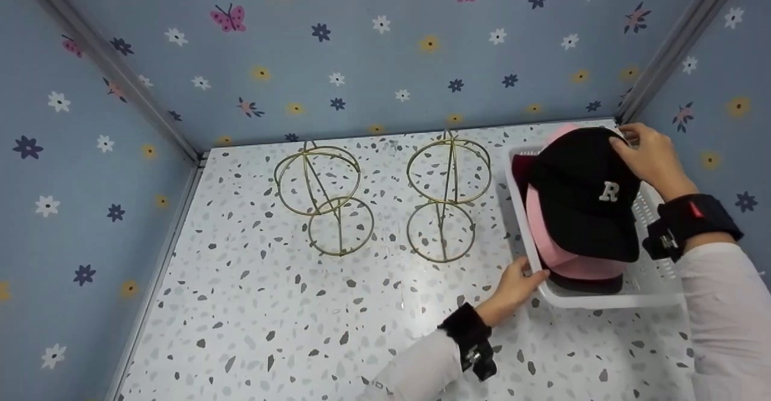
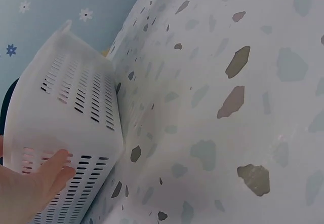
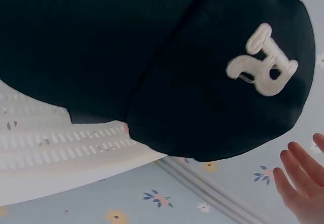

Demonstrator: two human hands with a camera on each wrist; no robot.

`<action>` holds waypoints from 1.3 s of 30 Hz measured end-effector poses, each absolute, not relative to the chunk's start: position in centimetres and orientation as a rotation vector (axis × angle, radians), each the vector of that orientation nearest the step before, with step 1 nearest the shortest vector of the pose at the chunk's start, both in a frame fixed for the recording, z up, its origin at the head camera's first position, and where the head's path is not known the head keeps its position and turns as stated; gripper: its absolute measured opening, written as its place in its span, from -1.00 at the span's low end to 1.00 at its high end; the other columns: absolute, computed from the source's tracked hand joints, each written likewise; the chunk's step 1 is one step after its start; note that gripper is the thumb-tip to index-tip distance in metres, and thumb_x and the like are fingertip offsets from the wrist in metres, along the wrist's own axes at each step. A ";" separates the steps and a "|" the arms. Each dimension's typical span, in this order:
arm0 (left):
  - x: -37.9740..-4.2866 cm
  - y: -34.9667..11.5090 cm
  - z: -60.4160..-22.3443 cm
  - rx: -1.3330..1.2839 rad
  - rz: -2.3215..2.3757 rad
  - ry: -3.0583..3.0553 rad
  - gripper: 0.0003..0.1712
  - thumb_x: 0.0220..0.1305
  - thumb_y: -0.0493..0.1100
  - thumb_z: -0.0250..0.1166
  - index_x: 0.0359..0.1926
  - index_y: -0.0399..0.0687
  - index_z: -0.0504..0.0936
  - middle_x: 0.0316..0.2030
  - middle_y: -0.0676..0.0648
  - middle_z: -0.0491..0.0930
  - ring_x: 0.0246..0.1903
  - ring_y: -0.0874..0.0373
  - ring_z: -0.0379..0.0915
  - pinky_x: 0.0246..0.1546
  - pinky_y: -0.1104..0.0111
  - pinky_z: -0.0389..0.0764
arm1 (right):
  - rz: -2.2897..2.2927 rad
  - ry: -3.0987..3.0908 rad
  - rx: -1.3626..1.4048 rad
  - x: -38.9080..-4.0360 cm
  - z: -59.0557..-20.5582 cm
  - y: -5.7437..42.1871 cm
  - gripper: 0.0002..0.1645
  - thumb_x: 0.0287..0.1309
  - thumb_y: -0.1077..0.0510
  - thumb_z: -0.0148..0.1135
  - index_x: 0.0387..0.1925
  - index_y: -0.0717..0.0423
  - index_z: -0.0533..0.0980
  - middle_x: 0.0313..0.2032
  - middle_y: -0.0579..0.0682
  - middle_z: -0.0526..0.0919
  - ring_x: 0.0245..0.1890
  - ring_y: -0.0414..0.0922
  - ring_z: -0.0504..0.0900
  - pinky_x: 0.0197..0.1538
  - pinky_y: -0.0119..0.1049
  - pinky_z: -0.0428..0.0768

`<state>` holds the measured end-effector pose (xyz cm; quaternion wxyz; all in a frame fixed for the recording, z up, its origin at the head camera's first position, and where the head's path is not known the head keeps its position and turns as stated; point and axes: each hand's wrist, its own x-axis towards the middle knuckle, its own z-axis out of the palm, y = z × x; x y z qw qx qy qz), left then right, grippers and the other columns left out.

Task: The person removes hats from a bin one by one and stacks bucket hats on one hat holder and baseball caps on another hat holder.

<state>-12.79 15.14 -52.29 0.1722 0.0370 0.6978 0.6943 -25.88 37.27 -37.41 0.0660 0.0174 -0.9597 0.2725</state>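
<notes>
A black baseball cap (image 1: 572, 178) with a white letter R lies on top of several stacked caps in a white plastic basket (image 1: 602, 300) at the right. Below it show a pink cap (image 1: 545, 238) and, at the left, a dark red part (image 1: 521, 167). My left hand (image 1: 515, 289) grips the basket's near left rim, its fingers on the slotted outer wall in the left wrist view. By the black cap's crown is my right hand (image 1: 653, 154); the right wrist view shows its fingers (image 3: 298, 171) extended, just off the cap's edge.
Two gold wire stands, a left one (image 1: 341, 253) and a right one (image 1: 444, 261), lie or stand left of the basket on the speckled white table (image 1: 301, 329). Blue flowered panels (image 1: 373, 58) enclose the back and both sides.
</notes>
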 end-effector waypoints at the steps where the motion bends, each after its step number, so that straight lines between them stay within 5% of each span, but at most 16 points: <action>1: -12.8 15.1 -52.3 0.107 1.978 1.971 -0.69 0.08 -0.25 0.20 -0.11 -0.27 0.50 -0.22 -0.11 0.55 -0.31 0.22 0.49 -0.34 0.51 0.52 | 0.838 -2.909 0.038 -26.0 -37.5 37.4 -0.31 0.23 -0.13 -0.14 0.10 0.42 0.23 -0.07 0.48 0.33 -0.07 0.31 0.31 -0.07 0.19 0.25; 18: -12.7 15.4 -53.0 0.082 1.991 1.909 -0.63 0.11 -0.21 0.19 -0.02 -0.18 0.46 -0.13 -0.15 0.53 -0.27 0.22 0.51 -0.32 0.51 0.53 | 1.169 -3.180 -0.090 -26.9 -39.2 39.1 0.07 0.15 -0.33 -0.26 0.27 0.43 -0.33 0.21 0.56 -0.25 0.18 0.43 -0.17 0.15 0.26 -0.10; 30: -12.6 15.2 -53.1 0.124 2.006 1.907 -0.61 0.13 -0.21 0.18 0.00 -0.22 0.43 -0.11 -0.16 0.50 -0.30 0.21 0.52 -0.36 0.51 0.53 | 1.126 -3.176 -0.100 -26.7 -39.7 38.8 0.07 0.15 -0.27 -0.15 0.20 0.59 -0.23 0.12 0.63 -0.09 0.11 0.45 -0.01 0.10 0.25 0.04; 39: -12.6 15.2 -53.2 0.113 2.056 1.850 -0.64 0.12 -0.24 0.17 -0.04 -0.27 0.43 -0.17 -0.12 0.51 -0.29 0.18 0.53 -0.33 0.50 0.54 | 1.045 -2.956 -0.077 -25.9 -39.7 38.4 -0.22 0.19 -0.09 -0.05 0.05 0.60 0.14 -0.01 0.59 0.20 -0.05 0.39 0.24 -0.06 0.17 0.26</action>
